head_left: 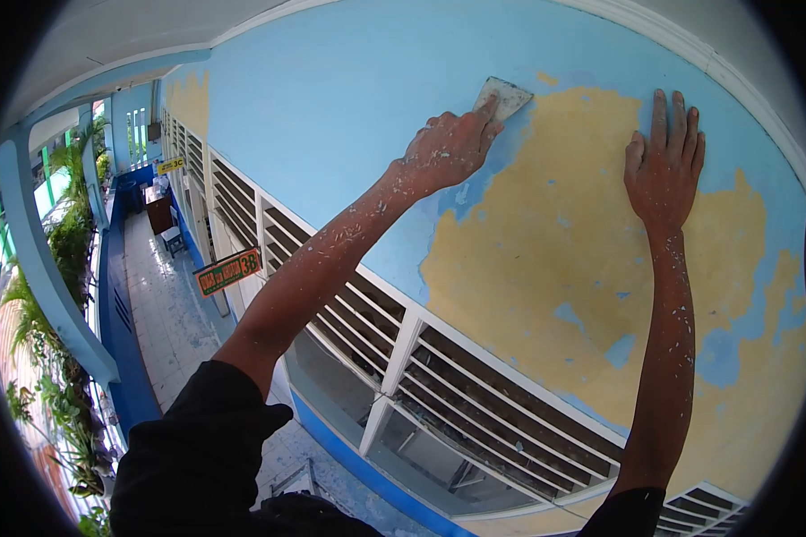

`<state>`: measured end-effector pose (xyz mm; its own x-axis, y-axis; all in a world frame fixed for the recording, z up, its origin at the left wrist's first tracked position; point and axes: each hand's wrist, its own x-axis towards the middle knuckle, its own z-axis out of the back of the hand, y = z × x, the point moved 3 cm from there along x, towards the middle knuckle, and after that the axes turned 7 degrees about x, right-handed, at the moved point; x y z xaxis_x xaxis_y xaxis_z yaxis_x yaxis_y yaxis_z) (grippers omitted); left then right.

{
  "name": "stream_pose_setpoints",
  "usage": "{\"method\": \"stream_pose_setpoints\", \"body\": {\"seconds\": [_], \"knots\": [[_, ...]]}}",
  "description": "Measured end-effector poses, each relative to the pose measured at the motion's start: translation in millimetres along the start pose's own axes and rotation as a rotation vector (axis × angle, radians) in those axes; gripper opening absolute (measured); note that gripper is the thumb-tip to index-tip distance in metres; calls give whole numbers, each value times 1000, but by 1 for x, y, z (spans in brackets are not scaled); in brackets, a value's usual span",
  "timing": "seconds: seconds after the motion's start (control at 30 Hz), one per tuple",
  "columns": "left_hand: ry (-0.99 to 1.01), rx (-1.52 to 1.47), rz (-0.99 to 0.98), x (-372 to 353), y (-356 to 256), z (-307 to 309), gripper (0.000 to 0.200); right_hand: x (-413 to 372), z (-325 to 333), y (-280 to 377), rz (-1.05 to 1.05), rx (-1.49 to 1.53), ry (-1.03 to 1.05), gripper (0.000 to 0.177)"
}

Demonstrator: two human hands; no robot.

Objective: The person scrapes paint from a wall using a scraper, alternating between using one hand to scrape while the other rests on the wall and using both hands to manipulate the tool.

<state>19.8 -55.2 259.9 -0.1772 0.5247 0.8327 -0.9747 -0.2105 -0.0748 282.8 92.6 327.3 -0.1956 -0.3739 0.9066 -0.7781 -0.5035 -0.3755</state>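
Note:
My left hand [450, 150] is closed around a putty knife [507, 97], a wide flat scraper smeared with pale residue. Its blade lies against the light blue painted wall [358, 98], at the upper left edge of a bare yellowish patch [546, 224]. The handle is hidden inside my fingers. Farther right, my right hand [667, 170] rests flat on the wall, fingers stretched upward, partly over the patch's upper right edge. Small paint flakes cling to both forearms. Ragged islands of blue paint remain within the yellowish area.
Below the wall run white louvered windows [501, 430]. A red and green sign [228, 273] juts out over the tiled corridor [166, 304] at left. Blue pillars [49, 259] and plants [72, 242] line the corridor's outer side. Metal bars [306, 479] show below me.

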Motion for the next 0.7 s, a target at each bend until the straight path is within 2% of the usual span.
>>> {"method": "stream_pose_setpoints", "body": {"seconds": [0.13, 0.17, 0.3, 0.4, 0.5, 0.6, 0.7], "knots": [[150, 43, 39, -61, 0, -10, 59, 1, 2, -1, 7, 4, -4, 64], [125, 32, 24, -68, 1, -19, 59, 0, 2, -1, 2, -2, -4, 64], [87, -28, 39, -30, -9, 2, 59, 3, 3, 2, -15, -8, 9, 65], [-103, 35, -55, 23, -7, 11, 59, 1, 3, 3, -10, -1, 23, 65], [8, 7, -32, 22, -7, 11, 59, 0, 3, 0, 1, 14, 22, 65], [93, 116, -82, -25, -16, -1, 58, 0, 5, 0, -11, -2, 29, 66], [66, 72, -62, -19, -27, 5, 58, 1, 4, 1, -12, -6, 26, 66]]}}
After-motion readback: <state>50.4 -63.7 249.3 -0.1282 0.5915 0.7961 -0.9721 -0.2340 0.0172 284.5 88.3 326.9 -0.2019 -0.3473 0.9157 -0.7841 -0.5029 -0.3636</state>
